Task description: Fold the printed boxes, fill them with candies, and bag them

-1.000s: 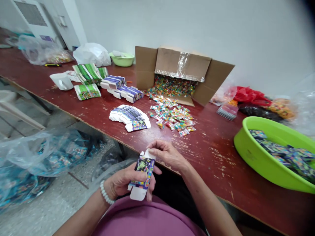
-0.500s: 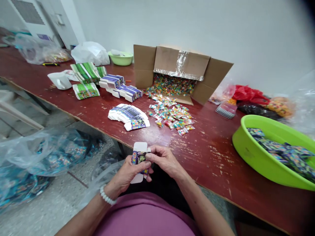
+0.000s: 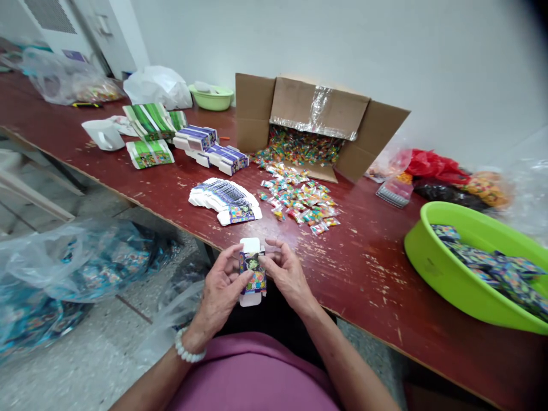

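A small printed candy box, purple with a green figure, is held between both hands just off the table's front edge. Its white end flaps stick out at top and bottom. My left hand grips its left side, thumb across the front. On the right side, my right hand pinches the box near its upper edge. Beyond them on the table lies a fanned row of flat folded boxes. Right of that row spreads a pile of wrapped candies, spilling from an open cardboard carton.
A green basin holding filled dark packets stands at the right. Bundled purple boxes, green boxes and a white mug are at the left. Plastic bags of blue packets lie on the floor, left of the table.
The box has risen slightly and now shows its printed front more fully. My left fingers have shifted up its left side, and my right hand has moved to its upper right edge.
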Available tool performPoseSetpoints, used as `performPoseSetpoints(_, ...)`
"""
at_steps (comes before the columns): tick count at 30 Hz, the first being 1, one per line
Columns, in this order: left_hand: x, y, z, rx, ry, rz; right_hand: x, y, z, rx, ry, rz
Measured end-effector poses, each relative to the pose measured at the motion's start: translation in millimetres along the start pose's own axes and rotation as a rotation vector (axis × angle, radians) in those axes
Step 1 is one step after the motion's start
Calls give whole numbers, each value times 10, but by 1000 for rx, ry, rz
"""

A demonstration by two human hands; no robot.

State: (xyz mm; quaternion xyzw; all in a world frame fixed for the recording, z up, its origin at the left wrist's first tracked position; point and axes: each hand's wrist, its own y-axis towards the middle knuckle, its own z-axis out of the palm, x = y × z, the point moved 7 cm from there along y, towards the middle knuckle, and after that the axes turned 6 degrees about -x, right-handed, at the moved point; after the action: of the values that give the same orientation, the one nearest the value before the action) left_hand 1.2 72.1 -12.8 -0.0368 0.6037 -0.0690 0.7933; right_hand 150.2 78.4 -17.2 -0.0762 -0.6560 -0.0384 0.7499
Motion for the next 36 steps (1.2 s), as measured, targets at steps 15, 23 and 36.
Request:
performPoseSetpoints(15, 65, 72, -68, 11, 118, -28, 23, 60, -2, 105, 118, 160)
performPoseSetpoints(23, 115, 6, 17, 80, -89, -259, 187, -6, -24, 71, -160, -128)
performPoseSetpoints(36, 189, -51, 158, 164, 54, -353, 339, -53, 58, 170, -429, -226)
